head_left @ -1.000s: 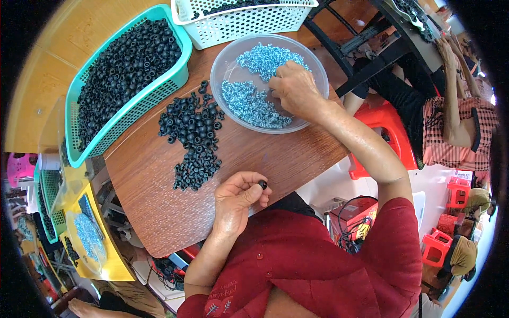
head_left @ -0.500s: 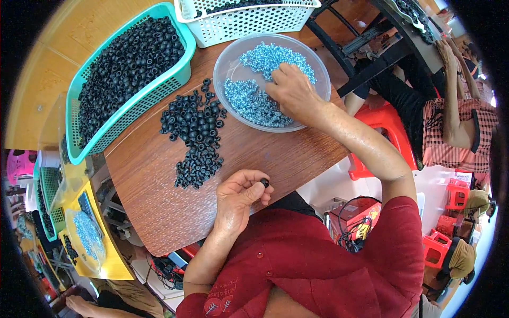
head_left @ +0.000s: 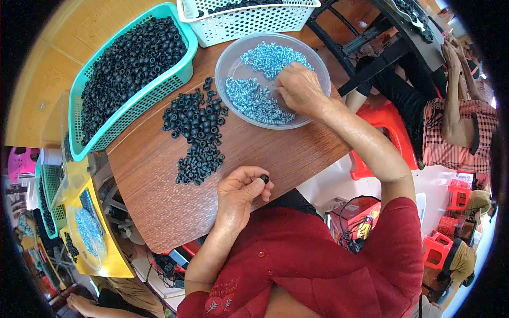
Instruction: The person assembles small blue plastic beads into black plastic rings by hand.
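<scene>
Glossy rounded black cap (head_left: 265, 178), clamped by fingers of left hand (head_left: 234, 197), nearer the wearer than clear round bowl (head_left: 232, 66), shiny light-blue springs (head_left: 253, 100) inside bowl, right hand (head_left: 303, 90) there, fingers bunched, grip unclear

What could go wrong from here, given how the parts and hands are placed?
The small black part sits right at the fingertips of the left hand, so it might slip out.

The right hand is among many pale blue coiled pieces in the clear bowl, so it could pick up several together.

The loose black pile lies directly on the tabletop; a brushing forearm might scatter it.
</scene>
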### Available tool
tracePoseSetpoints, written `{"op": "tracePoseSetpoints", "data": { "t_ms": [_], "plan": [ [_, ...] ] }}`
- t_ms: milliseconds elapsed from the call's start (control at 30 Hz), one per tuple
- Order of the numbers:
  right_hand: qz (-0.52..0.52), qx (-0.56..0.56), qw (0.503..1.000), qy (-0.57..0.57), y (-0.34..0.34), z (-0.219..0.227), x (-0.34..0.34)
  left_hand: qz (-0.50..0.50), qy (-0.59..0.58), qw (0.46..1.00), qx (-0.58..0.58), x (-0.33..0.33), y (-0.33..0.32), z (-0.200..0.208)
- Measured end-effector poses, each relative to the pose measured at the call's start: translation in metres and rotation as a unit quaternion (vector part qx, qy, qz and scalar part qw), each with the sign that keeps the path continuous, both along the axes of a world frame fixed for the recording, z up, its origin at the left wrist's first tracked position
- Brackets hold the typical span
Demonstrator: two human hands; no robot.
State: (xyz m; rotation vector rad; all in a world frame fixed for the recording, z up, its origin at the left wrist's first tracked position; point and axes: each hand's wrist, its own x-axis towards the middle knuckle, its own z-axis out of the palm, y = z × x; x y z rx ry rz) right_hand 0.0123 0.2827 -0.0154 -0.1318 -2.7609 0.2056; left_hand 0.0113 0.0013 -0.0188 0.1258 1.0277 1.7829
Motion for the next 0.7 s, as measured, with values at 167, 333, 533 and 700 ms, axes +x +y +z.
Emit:
{"op": "tracePoseSetpoints", "data": {
  "t_ms": [167,333,533,700],
  "plan": [
    [0.018,-0.045,0.995,0.090,-0.016,0.028,0.016,0.014,-0.030,0.999,0.002,-0.001,0.002,-0.001],
    [0.016,-0.212,0.975,0.061,-0.053,0.055,0.043,0.030,-0.074,0.995,0.058,-0.006,0.003,-0.004],
    [0.002,-0.148,0.985,0.084,-0.032,0.035,0.043,0.037,-0.071,0.996,0.039,-0.003,0.005,-0.001],
    [-0.009,-0.097,0.994,0.057,-0.015,0.027,0.042,0.038,-0.077,0.995,0.045,-0.002,0.004,0.000]
  ]
}}
